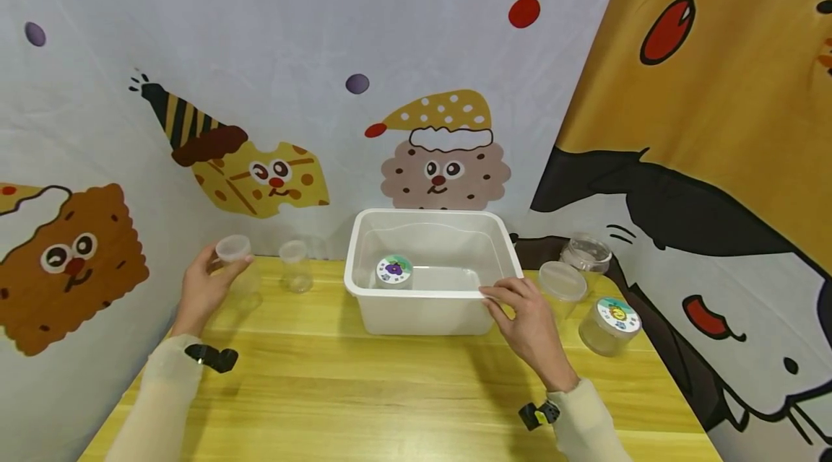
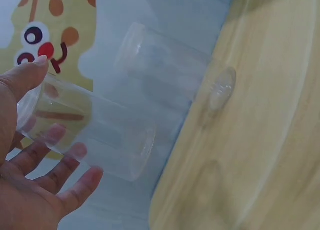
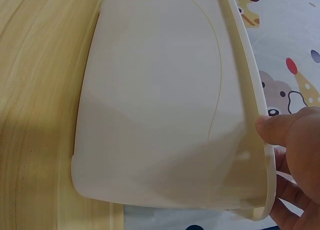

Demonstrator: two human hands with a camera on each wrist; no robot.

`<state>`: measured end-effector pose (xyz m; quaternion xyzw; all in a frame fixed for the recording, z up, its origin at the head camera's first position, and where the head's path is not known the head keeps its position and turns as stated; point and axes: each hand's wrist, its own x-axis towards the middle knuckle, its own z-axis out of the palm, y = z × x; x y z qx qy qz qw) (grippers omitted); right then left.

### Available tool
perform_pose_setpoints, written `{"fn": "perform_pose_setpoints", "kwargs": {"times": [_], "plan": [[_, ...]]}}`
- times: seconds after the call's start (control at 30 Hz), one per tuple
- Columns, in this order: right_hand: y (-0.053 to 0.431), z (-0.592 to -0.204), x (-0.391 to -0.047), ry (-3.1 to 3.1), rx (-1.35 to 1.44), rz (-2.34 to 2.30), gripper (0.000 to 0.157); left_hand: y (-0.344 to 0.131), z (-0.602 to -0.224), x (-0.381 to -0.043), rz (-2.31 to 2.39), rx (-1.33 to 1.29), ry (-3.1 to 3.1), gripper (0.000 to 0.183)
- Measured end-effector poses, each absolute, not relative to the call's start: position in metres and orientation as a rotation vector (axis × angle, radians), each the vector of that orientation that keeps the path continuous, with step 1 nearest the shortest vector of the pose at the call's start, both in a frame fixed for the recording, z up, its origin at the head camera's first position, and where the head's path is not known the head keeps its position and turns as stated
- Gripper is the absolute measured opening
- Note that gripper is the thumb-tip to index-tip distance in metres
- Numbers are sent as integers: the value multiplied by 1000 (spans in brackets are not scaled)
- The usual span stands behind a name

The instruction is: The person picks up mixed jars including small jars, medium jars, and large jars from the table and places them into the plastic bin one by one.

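My left hand (image 1: 206,287) grips a tall clear plastic jar (image 2: 100,125) near its top, thumb on one side and fingers spread along the other. Its frosted lid (image 1: 233,247) shows between my fingertips in the head view. A second clear jar (image 1: 297,271) stands just to the right of that hand. At the front right corner of a white plastic bin (image 1: 422,314), my right hand (image 1: 528,321) pinches the rim, its thumb outside and its fingers over the edge. Inside the bin sits a jar with a purple grape label (image 1: 393,271) on its lid.
Right of the bin stand a jar with a frosted lid (image 1: 562,281), a clear-topped jar (image 1: 586,254) and a jar with a yellow-and-green label (image 1: 614,325). The wooden table (image 1: 364,397) backs onto a cartoon-printed cloth (image 1: 279,36).
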<state>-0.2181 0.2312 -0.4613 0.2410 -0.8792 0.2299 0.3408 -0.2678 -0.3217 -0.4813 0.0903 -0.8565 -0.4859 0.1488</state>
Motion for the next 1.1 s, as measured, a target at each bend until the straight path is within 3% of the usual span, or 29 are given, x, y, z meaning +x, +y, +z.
{"fn": "perform_pose_setpoints", "kwargs": {"times": [1.1], "plan": [[231,-462,-217,-2267,649,606,26,-286,-421,-266,-1374,22,-2495,75]]}}
